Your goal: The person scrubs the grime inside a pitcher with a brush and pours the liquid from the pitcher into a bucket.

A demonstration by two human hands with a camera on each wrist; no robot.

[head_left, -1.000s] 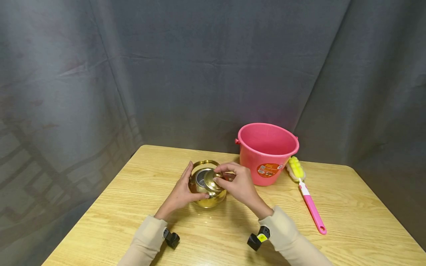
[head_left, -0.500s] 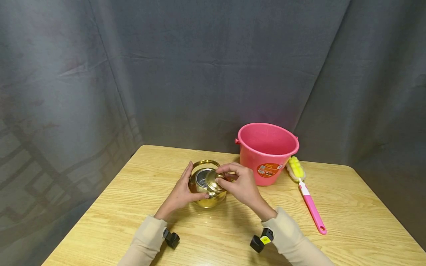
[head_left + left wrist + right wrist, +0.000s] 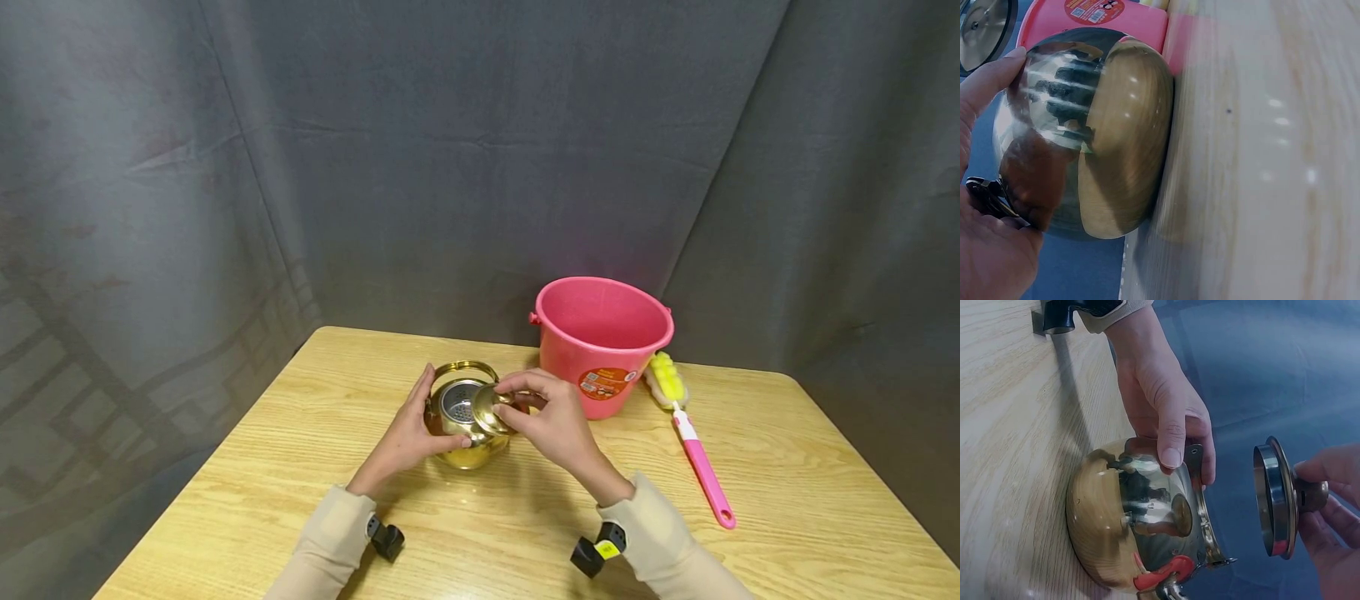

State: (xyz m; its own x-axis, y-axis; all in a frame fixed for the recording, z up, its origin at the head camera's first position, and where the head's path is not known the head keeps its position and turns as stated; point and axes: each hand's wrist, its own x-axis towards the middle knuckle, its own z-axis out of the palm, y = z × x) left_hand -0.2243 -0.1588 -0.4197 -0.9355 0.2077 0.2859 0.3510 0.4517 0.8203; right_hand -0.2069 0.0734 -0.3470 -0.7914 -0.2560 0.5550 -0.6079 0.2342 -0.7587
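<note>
A shiny gold teapot [image 3: 483, 454] stands on the wooden table with its top uncovered and a perforated metal strainer [image 3: 457, 402] showing in the opening. My left hand [image 3: 405, 429] holds the pot by its left side, thumb across the near face and fingers along the far side. Between thumb and fingers, my right hand [image 3: 558, 421] pinches the knob of the gold lid [image 3: 487, 408]. In the right wrist view the lid [image 3: 1277, 497] is apart from the pot [image 3: 1100, 519], above its opening. The raised hoop handle [image 3: 467, 365] stands behind the opening.
A pink bucket [image 3: 558, 367] with an orange label stands behind and right of the teapot. Right of it lies a brush [image 3: 701, 467] with a yellow sponge head and pink handle. Grey curtains [image 3: 480, 167] hang behind the table.
My right hand has shifted the lid slightly to the right, showing more of the strainer. The left hand and teapot have stayed in place.
</note>
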